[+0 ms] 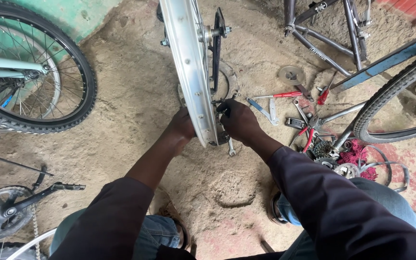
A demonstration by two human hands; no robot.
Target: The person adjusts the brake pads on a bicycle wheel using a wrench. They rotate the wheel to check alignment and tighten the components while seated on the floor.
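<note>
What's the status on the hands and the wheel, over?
Left hand behind bare silver rim, steadying it. Right hand gripping a small dark tool at the hub side. Wrench on ground below; tools scattered right.

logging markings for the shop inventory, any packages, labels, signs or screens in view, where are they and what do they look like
No packages, signs or screens in view.
Frame marking: small pale lettering along a dark grey tube of the bare bicycle frame, top right on the dirt floor; too small to make out.
</note>
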